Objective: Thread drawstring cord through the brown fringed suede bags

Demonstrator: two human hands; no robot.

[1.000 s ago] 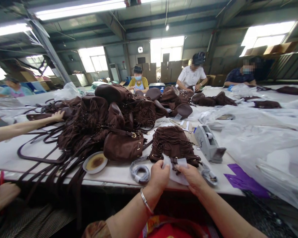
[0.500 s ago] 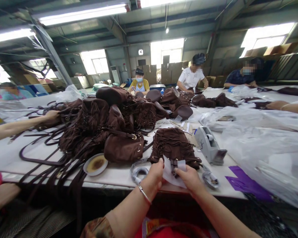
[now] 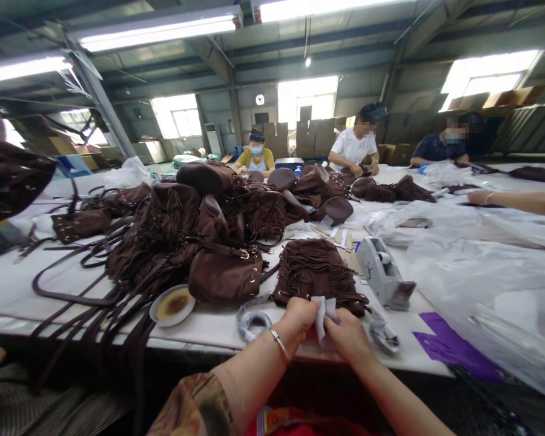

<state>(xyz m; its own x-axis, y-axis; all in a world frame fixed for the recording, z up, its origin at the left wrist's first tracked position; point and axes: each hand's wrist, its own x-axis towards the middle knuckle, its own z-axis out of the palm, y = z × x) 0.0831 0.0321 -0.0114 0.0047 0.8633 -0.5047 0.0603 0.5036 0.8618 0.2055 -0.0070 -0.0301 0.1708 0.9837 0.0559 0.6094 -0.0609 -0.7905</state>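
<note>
A dark brown fringed bag [image 3: 315,266] lies flat on the table in front of me. At its near edge, my left hand [image 3: 303,315] and my right hand [image 3: 345,332] pinch a small piece of thin white paper [image 3: 320,318] between them. The paper is folded upward and covers the bag's small toggle end, which is now hidden. On either side of the bag lie wrapped strap ends, one a coil [image 3: 254,324] on the left and one a bundle [image 3: 384,333] on the right. A second brown bag [image 3: 227,274] with a gold buckle sits to the left.
Brown bags [image 3: 158,224] are heaped at left, with long straps hanging over the table edge. A bowl of yellowish-brown stuff [image 3: 172,304], a grey tape dispenser [image 3: 384,272], purple sheet [image 3: 449,345] and clear plastic bags [image 3: 495,290] lie around. Several co-workers sit or stand beyond.
The paper, spread flat around the toggle before, is now folded up between my hands, which have come closer together. At left, a co-worker's arm has withdrawn and a brown bag has appeared, raised.
</note>
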